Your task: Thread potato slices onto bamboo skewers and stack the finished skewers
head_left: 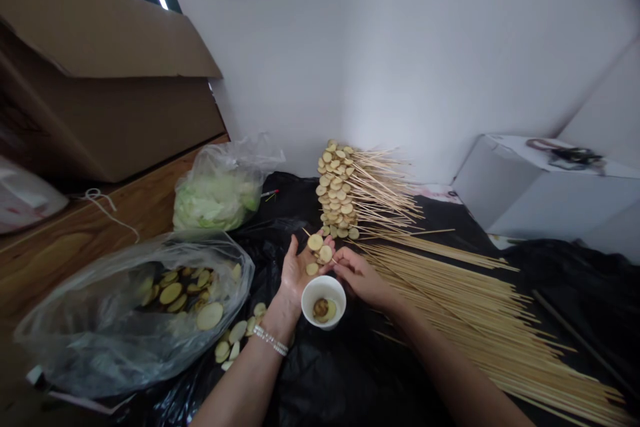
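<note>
Potato slices (319,251) on bamboo skewer (304,230) | left hand (297,273) spread beneath them | right hand (357,277) pinching skewer | white cup (323,301) at 6 o'clock

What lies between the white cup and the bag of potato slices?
In the head view: the left wrist and loose potato slices on black plastic.

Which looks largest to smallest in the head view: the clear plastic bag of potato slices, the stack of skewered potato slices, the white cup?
1. Clear plastic bag of potato slices
2. Stack of skewered potato slices
3. White cup

The cup is nearest the camera, so its true size against the stack is unsure.
</note>
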`<state>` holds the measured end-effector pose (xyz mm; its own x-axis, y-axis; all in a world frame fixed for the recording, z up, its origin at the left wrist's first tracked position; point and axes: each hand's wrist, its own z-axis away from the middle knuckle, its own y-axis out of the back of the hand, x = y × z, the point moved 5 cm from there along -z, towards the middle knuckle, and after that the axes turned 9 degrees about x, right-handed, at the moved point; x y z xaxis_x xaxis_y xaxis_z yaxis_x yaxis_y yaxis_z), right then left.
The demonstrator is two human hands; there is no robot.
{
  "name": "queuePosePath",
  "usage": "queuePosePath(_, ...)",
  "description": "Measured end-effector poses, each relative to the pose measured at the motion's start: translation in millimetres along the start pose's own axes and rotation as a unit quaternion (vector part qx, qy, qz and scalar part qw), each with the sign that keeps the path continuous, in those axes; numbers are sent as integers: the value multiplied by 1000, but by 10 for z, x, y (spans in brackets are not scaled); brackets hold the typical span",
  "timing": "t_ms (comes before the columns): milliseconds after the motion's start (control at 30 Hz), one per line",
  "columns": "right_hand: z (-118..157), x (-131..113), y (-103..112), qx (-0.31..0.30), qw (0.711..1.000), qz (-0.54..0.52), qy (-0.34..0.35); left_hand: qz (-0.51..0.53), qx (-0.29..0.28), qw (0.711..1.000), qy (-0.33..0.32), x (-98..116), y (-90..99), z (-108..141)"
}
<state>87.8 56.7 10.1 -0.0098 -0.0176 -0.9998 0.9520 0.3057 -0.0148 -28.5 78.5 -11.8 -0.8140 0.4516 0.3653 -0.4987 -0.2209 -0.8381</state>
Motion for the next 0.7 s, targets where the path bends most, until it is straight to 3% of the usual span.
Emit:
queuePosePath(433, -31, 47, -2, -28, 999, -8, 26, -49, -1, 998, 25, -143, 22, -65)
queuePosePath(700, -11, 38, -20, -53, 999, -3, 3, -11, -12, 999, 27, -143, 23, -79)
